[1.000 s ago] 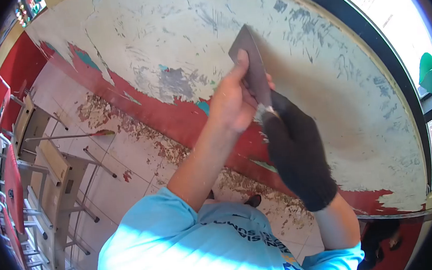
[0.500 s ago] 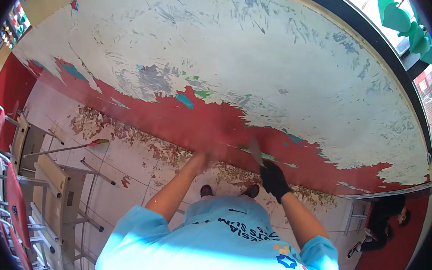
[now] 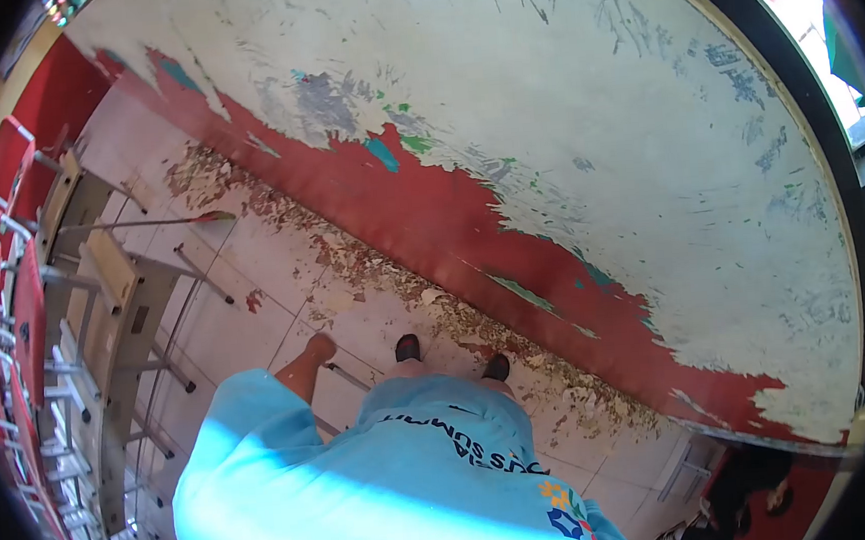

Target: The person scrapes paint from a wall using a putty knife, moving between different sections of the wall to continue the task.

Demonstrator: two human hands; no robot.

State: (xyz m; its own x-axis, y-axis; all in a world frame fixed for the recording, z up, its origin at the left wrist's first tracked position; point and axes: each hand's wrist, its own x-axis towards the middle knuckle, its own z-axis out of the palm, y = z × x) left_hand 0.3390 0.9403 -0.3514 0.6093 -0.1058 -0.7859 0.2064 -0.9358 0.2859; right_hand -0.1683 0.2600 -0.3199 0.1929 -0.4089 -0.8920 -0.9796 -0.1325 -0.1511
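Our left hand point(image 3: 320, 347) hangs low beside our hip, just above the tiled floor point(image 3: 253, 283); its fingers look curled into a loose fist, and we cannot tell whether they hold anything, since the thin pale streak near them is too blurred to name. Our right hand is out of view, hidden below the turquoise shirt point(image 3: 368, 495), so its fingers cannot be judged. We stand close to the wall point(image 3: 563, 120), shoes point(image 3: 408, 347) by the paint flakes point(image 3: 383, 273) heaped along its base, under the remaining red paint band point(image 3: 419, 221).
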